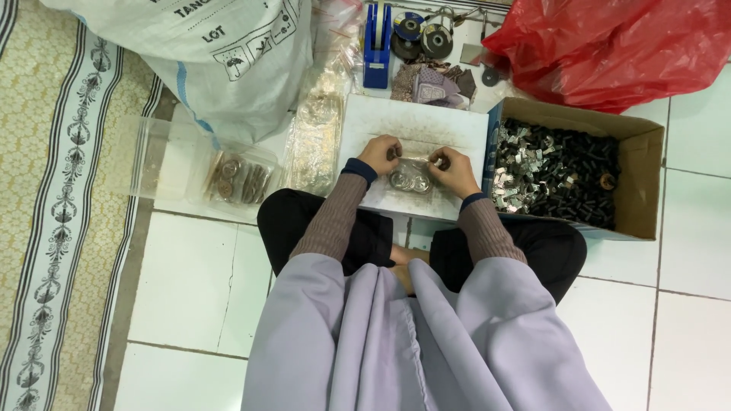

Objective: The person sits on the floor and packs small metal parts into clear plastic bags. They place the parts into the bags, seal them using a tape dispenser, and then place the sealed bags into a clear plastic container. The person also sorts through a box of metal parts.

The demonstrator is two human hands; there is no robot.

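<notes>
Nearest, crossed legs in dark trousers under a lilac garment, striped brown sleeves reaching forward. Beyond the knees, a white board [415,125] flat on the tiled floor. On its near edge, a small clear bag [411,177] with round metal pieces inside, stretched between both hands. Left hand [381,154] pinched on the bag's left top corner, right hand [451,169] pinched on its right top corner, bag hanging just below and between the fingertips. Right of the board, touching it, a cardboard box [643,183] full of small dark and silvery metal parts. Left of the board, clear packets [242,181] of brownish discs. Past the board's far edge, a blue tape dispenser [377,42], grinding discs [423,34], a red plastic bag [609,46] and a white woven sack [228,53].
</notes>
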